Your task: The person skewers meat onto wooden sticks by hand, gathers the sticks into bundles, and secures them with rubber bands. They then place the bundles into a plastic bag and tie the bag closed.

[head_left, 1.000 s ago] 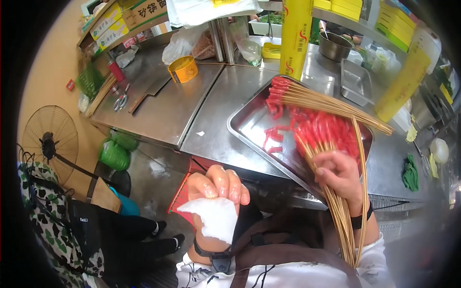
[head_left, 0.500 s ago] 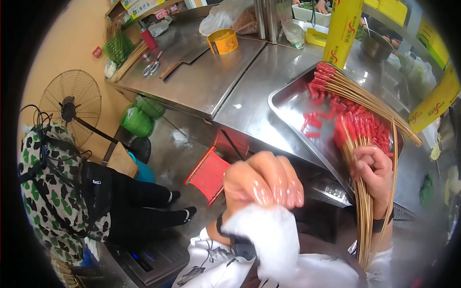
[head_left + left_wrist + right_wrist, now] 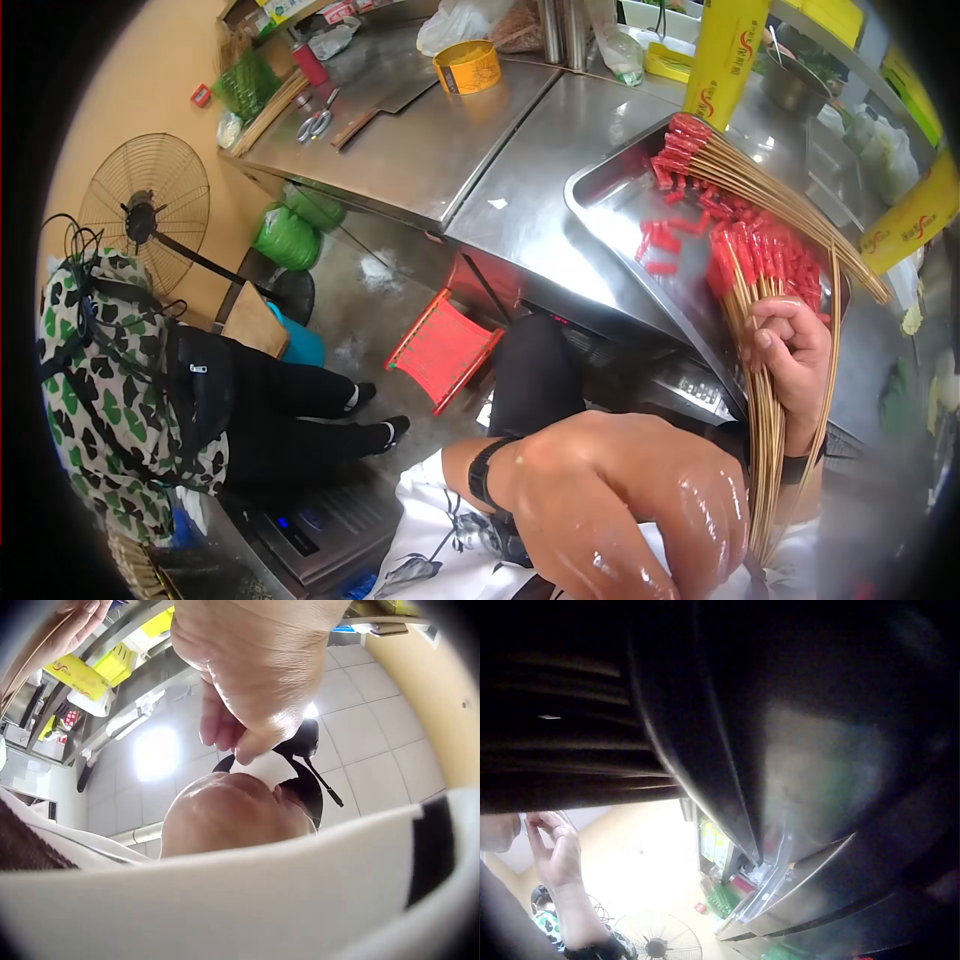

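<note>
My right hand [image 3: 795, 355] grips a thick bundle of wooden skewers [image 3: 762, 420] whose upper ends carry glossy red pieces [image 3: 755, 255]. The bundle slants over the near side of a metal tray [image 3: 606, 212], with its bare ends by the forearm. Close to the head camera is my wet-looking left hand [image 3: 625, 485], its back toward the view and its fingers curled. The left wrist view shows that hand raised in front of the face, pinching a white tissue [image 3: 253, 772] that is mostly hidden.
More red-tipped skewers [image 3: 780, 205] lie across the tray's far edge, and loose red pieces [image 3: 660, 240] sit inside. On the steel counter are a yellow tub [image 3: 468, 68], scissors [image 3: 318, 122] and a cleaver [image 3: 365, 128]. A red stool [image 3: 445, 350], a fan [image 3: 145, 210] and a person in camouflage [image 3: 130, 390] are leftward.
My left hand has risen toward the face with the tissue, which has mostly passed from the head view. The head view has shifted left. My right hand keeps gripping the skewers.
</note>
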`<state>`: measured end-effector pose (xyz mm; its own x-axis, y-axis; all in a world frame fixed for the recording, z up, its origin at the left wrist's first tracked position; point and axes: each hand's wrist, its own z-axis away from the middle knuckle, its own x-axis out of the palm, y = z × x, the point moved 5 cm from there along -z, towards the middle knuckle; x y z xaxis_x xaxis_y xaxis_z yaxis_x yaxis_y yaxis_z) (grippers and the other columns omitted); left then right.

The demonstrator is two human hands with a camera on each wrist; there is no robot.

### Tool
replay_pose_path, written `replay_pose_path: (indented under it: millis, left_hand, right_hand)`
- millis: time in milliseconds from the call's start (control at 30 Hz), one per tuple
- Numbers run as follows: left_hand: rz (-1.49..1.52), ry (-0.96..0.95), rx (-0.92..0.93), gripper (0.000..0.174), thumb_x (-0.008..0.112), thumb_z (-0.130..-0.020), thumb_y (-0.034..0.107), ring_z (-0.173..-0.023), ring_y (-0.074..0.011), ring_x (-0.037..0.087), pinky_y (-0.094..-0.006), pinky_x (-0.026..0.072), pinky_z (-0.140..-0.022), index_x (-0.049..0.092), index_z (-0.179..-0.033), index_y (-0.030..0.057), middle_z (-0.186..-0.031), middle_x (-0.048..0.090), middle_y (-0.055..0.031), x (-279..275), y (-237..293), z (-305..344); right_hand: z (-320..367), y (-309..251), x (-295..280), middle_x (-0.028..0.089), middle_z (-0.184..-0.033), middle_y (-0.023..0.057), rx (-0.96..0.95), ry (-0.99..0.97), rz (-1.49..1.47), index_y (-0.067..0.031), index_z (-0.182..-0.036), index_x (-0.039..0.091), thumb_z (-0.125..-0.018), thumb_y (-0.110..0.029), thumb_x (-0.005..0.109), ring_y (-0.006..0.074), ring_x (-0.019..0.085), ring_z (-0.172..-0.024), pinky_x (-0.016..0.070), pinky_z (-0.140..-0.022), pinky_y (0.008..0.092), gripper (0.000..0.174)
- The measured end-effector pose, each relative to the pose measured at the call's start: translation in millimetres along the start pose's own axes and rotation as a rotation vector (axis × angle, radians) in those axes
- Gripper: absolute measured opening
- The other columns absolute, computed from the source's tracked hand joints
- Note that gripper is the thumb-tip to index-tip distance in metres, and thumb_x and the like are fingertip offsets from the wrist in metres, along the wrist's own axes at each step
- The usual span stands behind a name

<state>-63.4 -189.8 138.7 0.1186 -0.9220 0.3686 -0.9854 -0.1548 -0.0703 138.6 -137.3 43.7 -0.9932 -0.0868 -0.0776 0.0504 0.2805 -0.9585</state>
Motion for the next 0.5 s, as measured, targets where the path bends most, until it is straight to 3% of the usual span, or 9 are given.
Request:
replay_pose_path:
  millis: [100, 167, 233, 300, 400, 500]
  left_hand:
    - [-0.009, -0.132, 0.037, 0.008, 0.065, -0.079, -0.001, -0.056, -0.0265, 0.061, -0.0339, 0.054, -0.052, 0.062, -0.082, -0.0077, -0.071, 0.06, -0.0191, -13.9, 0.4, 0.5]
    - [-0.061, -0.136, -0.051, 0.007, 0.063, -0.08, 0.0, -0.058, -0.0272, 0.061, -0.0361, 0.0537, -0.054, 0.059, -0.083, -0.0045, -0.076, 0.059, -0.0183, -17.8, -0.1, -1.0]
    - [-0.18, -0.017, -0.287, 0.006, 0.06, -0.084, 0.003, -0.058, -0.0284, 0.059, -0.0399, 0.0523, -0.057, 0.054, -0.085, 0.0002, -0.084, 0.057, -0.0172, -20.2, 15.0, -6.7]
    - [-0.371, -0.168, -0.35, 0.009, 0.064, -0.079, -0.002, -0.072, -0.0278, 0.061, -0.0391, 0.0544, -0.061, 0.056, -0.083, 0.0006, -0.09, 0.056, -0.017, -30.0, 22.1, -5.0]
    - [-0.647, -0.126, -0.312, 0.014, 0.068, -0.075, -0.003, -0.081, -0.0278, 0.059, -0.0383, 0.0555, -0.068, 0.059, -0.084, 0.0024, -0.091, 0.056, -0.0152, -35.5, 28.8, 0.0]
    - [-0.758, -0.106, -0.176, 0.015, 0.072, -0.069, -0.003, -0.07, -0.0265, 0.061, -0.037, 0.0555, -0.064, 0.064, -0.082, -0.0036, -0.08, 0.061, -0.0155, -31.2, 32.6, -3.2]
  right_hand:
    - [0.6, -2.1, 0.4, 0.056, -0.064, 0.0025, 0.02, 0.003, 0.022, 0.0048, -0.103, 0.056, -0.084, -0.001, 0.057, 0.0081, 0.054, -0.055, 0.0435, -0.055, 0.0203, 0.02]
    - [1.2, -4.9, 1.3, 0.056, -0.064, 0.0025, 0.038, 0.03, 0.035, 0.0051, -0.103, 0.056, -0.083, 0.0, 0.057, 0.0082, 0.054, -0.055, 0.0434, -0.055, 0.0201, 0.02]
    - [0.9, -4.1, 0.9, 0.056, -0.064, 0.0025, 0.025, 0.027, 0.031, 0.005, -0.103, 0.057, -0.083, 0.001, 0.057, 0.0082, 0.054, -0.055, 0.0432, -0.055, 0.0201, 0.02]
    - [2.1, -2.4, 0.0, 0.057, -0.064, 0.0026, 0.031, 0.018, 0.025, 0.0051, -0.102, 0.057, -0.083, 0.001, 0.057, 0.008, 0.054, -0.055, 0.0429, -0.054, 0.0198, 0.02]
    - [0.4, -4.4, 0.3, 0.058, -0.064, 0.0022, 0.02, 0.01, 0.041, 0.0053, -0.102, 0.058, -0.083, 0.001, 0.057, 0.0073, 0.054, -0.056, 0.0426, -0.054, 0.0195, 0.02]
    - [-0.1, -6.2, 1.1, 0.058, -0.064, 0.0019, 0.002, -0.008, 0.056, 0.0051, -0.103, 0.057, -0.083, 0.002, 0.057, 0.0069, 0.054, -0.056, 0.0424, -0.054, 0.0191, 0.02]
